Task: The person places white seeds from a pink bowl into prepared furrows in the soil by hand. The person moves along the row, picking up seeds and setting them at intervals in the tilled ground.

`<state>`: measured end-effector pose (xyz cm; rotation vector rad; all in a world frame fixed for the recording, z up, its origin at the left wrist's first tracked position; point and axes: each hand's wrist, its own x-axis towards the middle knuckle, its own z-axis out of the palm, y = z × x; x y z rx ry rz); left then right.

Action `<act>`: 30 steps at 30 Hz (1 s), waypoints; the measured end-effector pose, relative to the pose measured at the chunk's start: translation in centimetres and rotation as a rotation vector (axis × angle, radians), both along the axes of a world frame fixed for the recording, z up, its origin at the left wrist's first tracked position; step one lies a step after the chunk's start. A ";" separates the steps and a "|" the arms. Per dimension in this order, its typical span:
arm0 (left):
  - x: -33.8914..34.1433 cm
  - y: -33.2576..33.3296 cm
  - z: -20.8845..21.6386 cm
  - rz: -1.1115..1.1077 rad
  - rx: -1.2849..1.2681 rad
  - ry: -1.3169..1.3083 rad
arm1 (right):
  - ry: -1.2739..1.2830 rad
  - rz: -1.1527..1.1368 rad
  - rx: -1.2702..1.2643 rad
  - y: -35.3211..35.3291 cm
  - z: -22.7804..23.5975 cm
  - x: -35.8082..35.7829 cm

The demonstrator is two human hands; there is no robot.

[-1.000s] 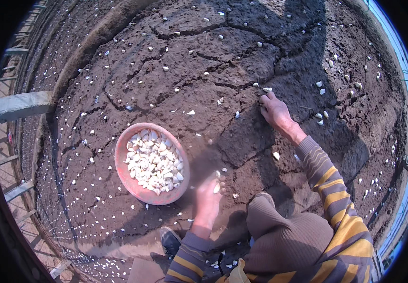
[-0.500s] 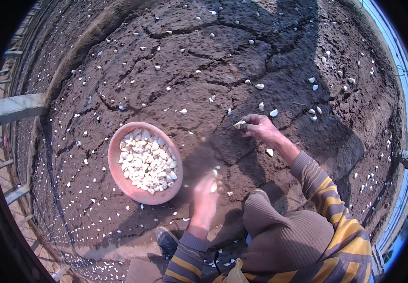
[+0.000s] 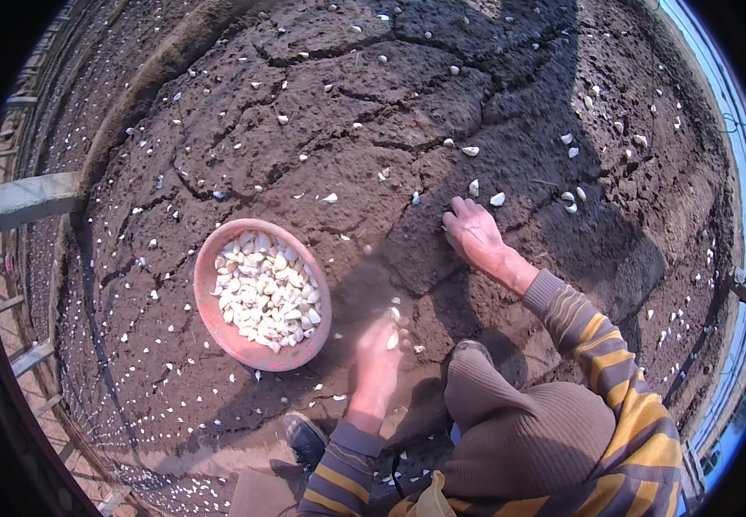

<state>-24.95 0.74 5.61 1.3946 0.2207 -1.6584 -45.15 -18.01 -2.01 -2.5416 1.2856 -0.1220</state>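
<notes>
My left hand [image 3: 376,353] is curled around a few pale garlic cloves [image 3: 393,339], which show at its fingertips just above the soil. Reaching farther out, my right hand [image 3: 476,234] has its fingers bent together and pointing down onto the dark soil [image 3: 407,250]. Whatever those fingers hold is hidden beneath them. A loose garlic clove [image 3: 498,199] lies just to the right of them, and another sits slightly beyond. Left of my left hand, a round reddish bowl [image 3: 209,320] rests on the ground, heaped with peeled-looking white cloves [image 3: 270,289].
Cloves dot the cracked soil all around, packed closer at the lower left. A raised earth ridge [image 3: 151,86] runs along the left, beside a pale beam [image 3: 35,200]. My shoe [image 3: 305,438] and brown-clad knee [image 3: 528,431] are close below my hands.
My right hand has turned over and moved down onto the soil; the clove seen at its fingertips is now out of sight. The left hand stays beside the bowl with its cloves.
</notes>
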 end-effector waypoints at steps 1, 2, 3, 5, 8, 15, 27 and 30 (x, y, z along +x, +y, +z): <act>0.0 0.0 -0.3 0.007 -0.008 0.015 | -0.015 -0.015 0.031 -0.3 -0.1 -0.4; 0.2 0.3 -0.4 0.022 -0.010 0.026 | -0.032 -0.023 0.068 -0.7 0.2 -0.4; 0.3 0.5 -0.4 0.007 -0.010 0.000 | -0.042 -0.035 0.112 -0.9 0.8 -0.7; 0.7 0.4 -0.4 -0.024 -0.009 -0.051 | -0.122 -0.111 0.312 -1.2 2.0 -1.7; 1.5 0.8 -0.9 0.039 0.022 -0.026 | -0.300 -0.151 0.562 0.0 3.6 -3.2; 2.0 1.9 -2.9 0.054 0.010 0.031 | -0.327 -0.242 0.990 8.9 4.4 -6.7; 0.7 0.3 -2.5 -0.002 0.016 0.053 | -0.175 -0.103 0.686 14.7 4.2 -6.8; 0.8 0.3 -2.7 0.005 0.005 0.072 | -0.103 -0.034 0.620 14.9 4.6 -6.2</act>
